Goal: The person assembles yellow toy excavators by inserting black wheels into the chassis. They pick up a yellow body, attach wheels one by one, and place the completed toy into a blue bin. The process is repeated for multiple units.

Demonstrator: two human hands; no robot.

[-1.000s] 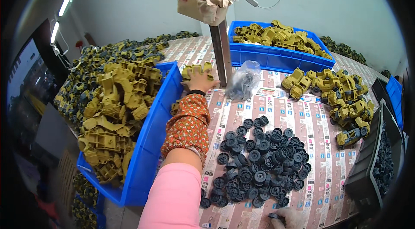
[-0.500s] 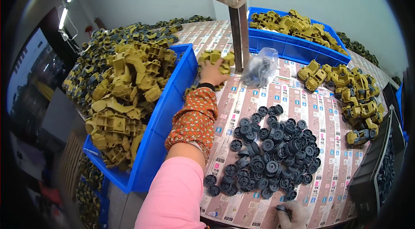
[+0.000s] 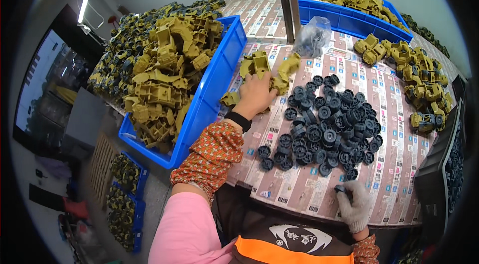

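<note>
My bare left hand (image 3: 255, 95) is closed over a yellow plastic toy vehicle body (image 3: 257, 63), its fingertips hooked on the near side. A second yellow body (image 3: 286, 70) lies against its right, and another yellow piece (image 3: 230, 98) pokes out beside the wrist. My right hand (image 3: 355, 205), in a whitish knit glove, pinches a small dark wheel (image 3: 340, 188) near the table's front edge. Between the hands spreads a loose heap of dark grey toy wheels (image 3: 329, 129).
At the left a blue crate (image 3: 212, 92) is heaped with yellow bodies. Another blue crate (image 3: 349, 22) stands far right. A metal post (image 3: 288, 7) rises behind a clear plastic bag (image 3: 313, 37). Wheeled toy vehicles (image 3: 419, 74) line the right, beside a grey bin (image 3: 434, 164).
My left hand has drawn back toward me, dragging the yellow bodies nearer along the table. The view has tilted down, and more of my right hand shows, still holding the wheel.
</note>
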